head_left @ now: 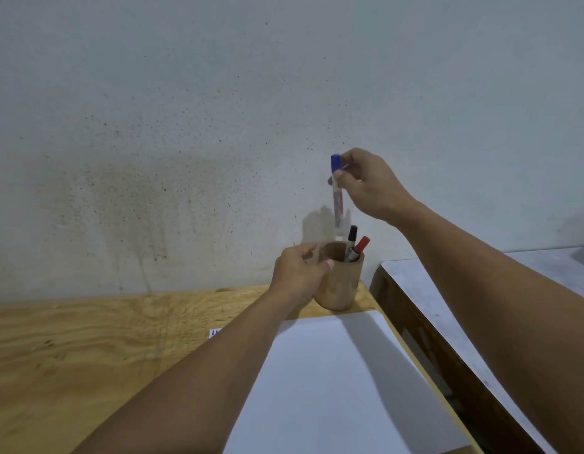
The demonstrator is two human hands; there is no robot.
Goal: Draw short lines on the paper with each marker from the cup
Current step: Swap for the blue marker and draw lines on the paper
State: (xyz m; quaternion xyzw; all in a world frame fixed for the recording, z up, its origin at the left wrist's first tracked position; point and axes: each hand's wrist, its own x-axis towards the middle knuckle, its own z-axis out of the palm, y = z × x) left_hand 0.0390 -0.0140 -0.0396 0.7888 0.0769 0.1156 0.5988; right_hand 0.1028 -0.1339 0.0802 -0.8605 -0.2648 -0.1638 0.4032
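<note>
**Markers: three, one lifted above the cup**

Three markers show: a blue-capped marker [337, 191] held upright in the air, and a black-capped marker [351, 243] and a red-capped marker [361, 246] standing in one wooden cup [339, 283]. The right hand [370, 185] pinches the blue one near its cap, directly above the cup. The left hand [297, 276] wraps the cup's left side. One white paper [333, 381] lies on the plywood table [87, 339], just in front of the cup.
</note>
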